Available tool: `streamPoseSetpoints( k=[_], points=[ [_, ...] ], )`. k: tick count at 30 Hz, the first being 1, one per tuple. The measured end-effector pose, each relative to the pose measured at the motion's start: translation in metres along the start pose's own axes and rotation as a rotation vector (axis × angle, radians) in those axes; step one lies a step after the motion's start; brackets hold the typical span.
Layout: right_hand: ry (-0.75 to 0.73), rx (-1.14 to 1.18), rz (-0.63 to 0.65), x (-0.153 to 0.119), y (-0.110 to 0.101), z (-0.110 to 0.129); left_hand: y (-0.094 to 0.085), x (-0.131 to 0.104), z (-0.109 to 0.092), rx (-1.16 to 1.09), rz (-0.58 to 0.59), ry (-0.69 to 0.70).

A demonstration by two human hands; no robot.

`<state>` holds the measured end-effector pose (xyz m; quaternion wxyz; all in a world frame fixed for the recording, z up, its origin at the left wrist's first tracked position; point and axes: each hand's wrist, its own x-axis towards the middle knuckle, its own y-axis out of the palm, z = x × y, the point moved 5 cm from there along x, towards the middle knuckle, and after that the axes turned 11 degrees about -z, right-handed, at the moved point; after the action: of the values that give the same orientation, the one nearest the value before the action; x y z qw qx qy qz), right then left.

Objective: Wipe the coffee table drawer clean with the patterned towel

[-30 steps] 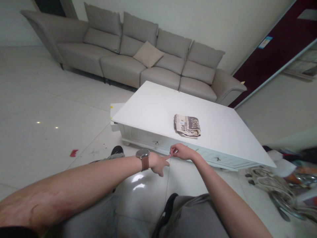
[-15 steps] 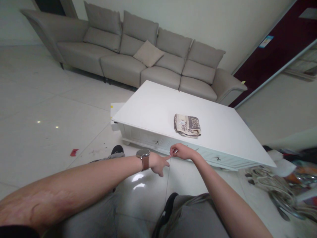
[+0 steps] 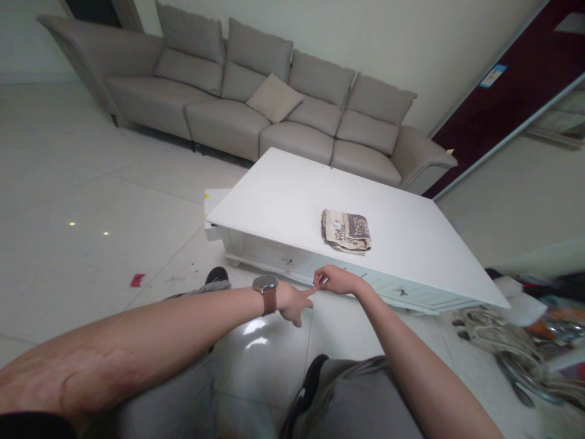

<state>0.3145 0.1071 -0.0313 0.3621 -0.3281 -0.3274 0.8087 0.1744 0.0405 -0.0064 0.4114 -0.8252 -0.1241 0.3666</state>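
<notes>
A careless forward sweep of your left hand (image 3: 294,302), fingers loosely spread, or right hand (image 3: 337,280), fingers curled with grip unclear, could knock the folded cloth (image 3: 346,231) lying near the tabletop (image 3: 278,195)'s front edge

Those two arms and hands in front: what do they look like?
Human ones, ungloved. By the left hand sits a wristwatch with a round dark face, silvery rim and brown strap. A black edge, perhaps a sleeve, shows bottom left. The right hand and forearm show no watch or sleeve.
</notes>
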Motion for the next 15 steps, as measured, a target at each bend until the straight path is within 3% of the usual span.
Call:
streamPoseSetpoints(
  k=[15],
  points=[
    [0.011,-0.006,0.003,-0.0008,0.0005,0.0002,0.0002,0.001,0.0012,-0.035,-0.019,0.003]
  ],
)
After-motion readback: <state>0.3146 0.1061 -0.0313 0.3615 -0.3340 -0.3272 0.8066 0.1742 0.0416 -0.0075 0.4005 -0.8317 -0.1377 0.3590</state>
